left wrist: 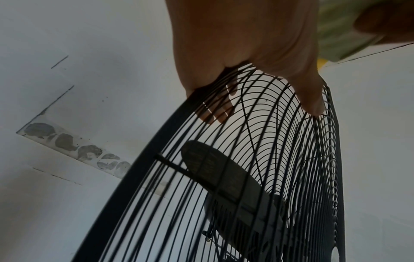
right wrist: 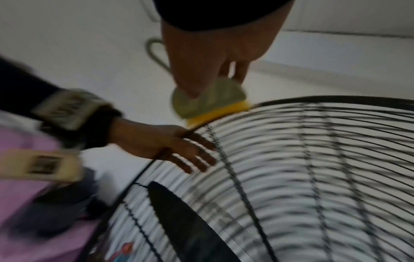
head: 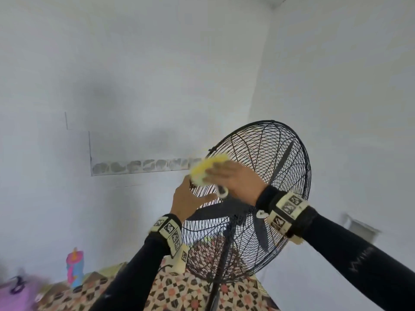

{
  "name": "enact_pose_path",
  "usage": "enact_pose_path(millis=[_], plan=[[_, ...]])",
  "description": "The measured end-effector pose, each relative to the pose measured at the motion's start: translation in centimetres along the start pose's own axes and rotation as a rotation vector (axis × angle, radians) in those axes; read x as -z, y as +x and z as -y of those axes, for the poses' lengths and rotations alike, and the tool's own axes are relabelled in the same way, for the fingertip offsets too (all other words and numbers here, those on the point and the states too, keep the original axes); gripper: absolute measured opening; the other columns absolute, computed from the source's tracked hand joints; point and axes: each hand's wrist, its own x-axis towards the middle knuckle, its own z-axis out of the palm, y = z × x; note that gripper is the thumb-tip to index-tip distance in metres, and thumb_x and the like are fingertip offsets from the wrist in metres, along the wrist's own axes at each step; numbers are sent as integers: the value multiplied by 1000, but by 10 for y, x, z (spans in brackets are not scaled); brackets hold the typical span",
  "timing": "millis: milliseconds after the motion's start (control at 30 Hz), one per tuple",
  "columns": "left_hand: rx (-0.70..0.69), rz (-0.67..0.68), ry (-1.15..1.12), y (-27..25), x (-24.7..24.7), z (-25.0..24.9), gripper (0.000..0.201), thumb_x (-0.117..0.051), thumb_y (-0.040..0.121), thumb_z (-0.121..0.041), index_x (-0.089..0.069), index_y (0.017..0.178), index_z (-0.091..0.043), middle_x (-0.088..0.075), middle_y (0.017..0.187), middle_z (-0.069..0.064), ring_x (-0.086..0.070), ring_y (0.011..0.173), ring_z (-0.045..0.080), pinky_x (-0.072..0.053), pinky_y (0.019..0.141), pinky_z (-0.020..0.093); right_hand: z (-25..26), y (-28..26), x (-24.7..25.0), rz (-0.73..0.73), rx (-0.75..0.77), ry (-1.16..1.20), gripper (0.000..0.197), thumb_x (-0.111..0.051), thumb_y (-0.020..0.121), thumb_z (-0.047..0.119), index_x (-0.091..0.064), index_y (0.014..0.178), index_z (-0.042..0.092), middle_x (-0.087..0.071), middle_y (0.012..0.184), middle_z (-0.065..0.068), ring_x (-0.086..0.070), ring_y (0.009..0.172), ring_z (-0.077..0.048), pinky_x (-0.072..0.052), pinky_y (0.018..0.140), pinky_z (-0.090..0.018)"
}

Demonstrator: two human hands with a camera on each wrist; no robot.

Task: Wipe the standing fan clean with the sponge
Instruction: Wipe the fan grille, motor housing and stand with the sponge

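The standing fan [head: 251, 198] stands at the near right of the room, its black wire guard [head: 280, 153] tilted back, its dark blades [head: 215, 212] visible through the wires and its pole [head: 222, 261] dropping toward the near edge of the head view. The right hand [head: 233, 176] lies over the upper left rim of the guard, fingers bent around a yellow sponge [head: 206, 170] and pressing it onto the rim; in the right wrist view the sponge [right wrist: 208, 104] shows a greenish scouring face under the fingers and a yellow body touching the rim wire. A pale loop [head: 222, 190] hangs just below this hand; what it is attached to cannot be told. The left hand [head: 188, 200] grips the guard just below the sponge, on the left edge: the left wrist view shows the fingers [left wrist: 215, 113] reaching through to the far side of the wires and the thumb [left wrist: 311, 99] lying on the near side, so the rim is clamped between them. Both forearms are in dark sleeves [head: 134, 272] with pale marker bands [head: 170, 234] at the wrists. Below the fan lies a patterned cloth [head: 179, 292] in a tile design. At the far left stands a pink and blue bottle [head: 75, 269], with a blurred purple surface [head: 20, 297] beside it. The wall [head: 134, 75] behind is white, with a strip of grey patches [head: 143, 166] to the left of the fan.
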Motion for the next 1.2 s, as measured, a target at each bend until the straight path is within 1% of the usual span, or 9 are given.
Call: enact_pose_path(millis=[67,233,400,567,700,767,900,1100,1200], plan=[[-3,-11,-15,0,-1,2,87,-94,66,-48,-52,136,-19,-66,118,-9,-65,109,13,-52,94,28,6,3,4,64,107,35,73,-76,68,-8,-64,132,24,-64,137,-5,-60,125,-32,-37,110,-50],[1,5,-32,-1,0,3,98,-93,67,-54,-44,147,-23,-58,125,-14,-56,116,8,-43,101,26,-48,3,22,-118,-297,3,63,-54,78,-7,-64,132,23,-63,138,-5,-57,128,-36,-42,109,-63],[11,-15,-20,1,-4,2,100,-87,58,-69,-49,138,-24,-63,119,-13,-63,111,13,-48,89,24,-16,-1,8,87,141,74,65,-69,75,-1,-62,134,25,-62,140,-2,-57,130,-31,-29,114,-48],[-2,0,-20,-1,-2,4,97,-91,67,-57,-45,145,-23,-59,123,-15,-58,113,7,-43,96,20,-45,-7,12,-273,-408,8,68,-71,74,-12,-62,133,20,-63,137,-7,-59,125,-36,-46,105,-62],[6,-32,-21,4,-2,8,95,-93,64,-55,-48,140,-21,-63,114,-14,-65,110,16,-49,85,15,-4,-22,-22,-24,42,6,75,-80,72,4,-54,138,28,-57,145,-2,-54,132,-32,-44,109,-57],[2,-22,-5,4,-4,8,89,-94,66,-48,-49,137,-18,-63,110,-14,-66,109,19,-48,79,9,-1,-21,-22,8,100,9,80,-80,70,3,-51,140,29,-56,146,-2,-54,133,-32,-41,111,-55],[-3,-17,2,-1,-4,5,96,-91,68,-55,-45,145,-21,-59,129,-10,-56,118,9,-43,101,25,-40,-20,-3,-290,-432,-21,83,-79,67,-12,-58,138,24,-58,143,-4,-54,131,-34,-38,111,-51],[3,-41,-11,1,-5,3,87,-94,67,-46,-49,138,-22,-62,120,-10,-62,113,13,-45,87,14,-10,-22,-15,-12,91,-84,80,-77,65,-3,-58,139,24,-57,145,-5,-57,130,-32,-34,108,-50],[-9,-28,2,-3,-6,3,93,-91,68,-54,-46,142,-23,-59,126,-12,-58,115,9,-45,97,23,-42,-15,5,-276,-348,-44,71,-62,70,-12,-63,135,17,-63,137,-10,-62,123,-36,-47,103,-62]])
